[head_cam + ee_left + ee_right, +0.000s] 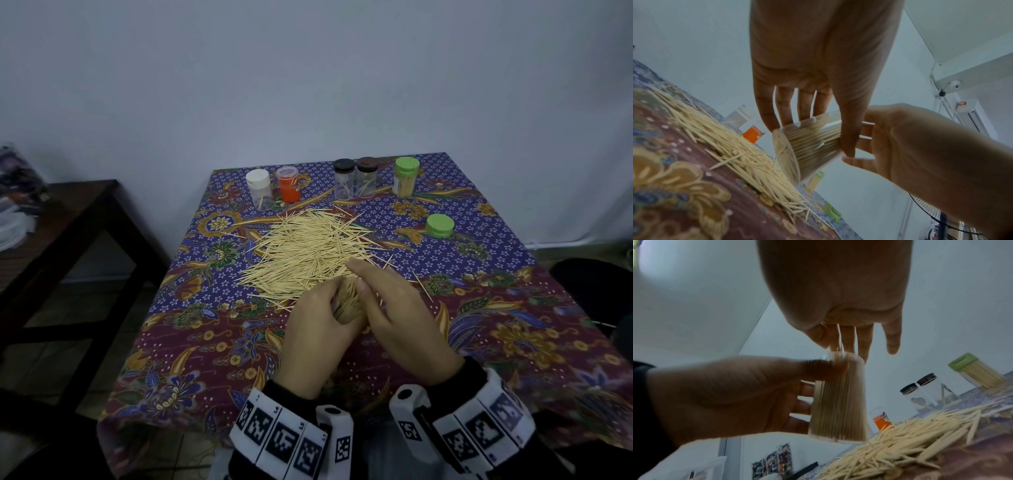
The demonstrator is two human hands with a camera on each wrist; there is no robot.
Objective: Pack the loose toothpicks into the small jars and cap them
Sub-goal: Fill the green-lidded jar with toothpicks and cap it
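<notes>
**Mia:** What is going on now?

**Ben:** The left hand [317, 329] has its fingers [803, 390] curled round a clear jar [838, 402]. It is almost full of toothpicks. It is held just above the desk [513, 308], near the front of the big pile of toothpicks [308, 253].

**Mia:** And the right hand [394, 308]?

**Ben:** Its fingers [863, 344] are mostly straight and sit at the jar's open top. A few sticks poke up between them. I think it is pushing them in.

**Mia:** What next?

**Ben:** Probably tuck in the last sticks, then fetch the loose green cap [439, 226] and press it on. Keep the jar upright, or the sticks may spill.
</notes>
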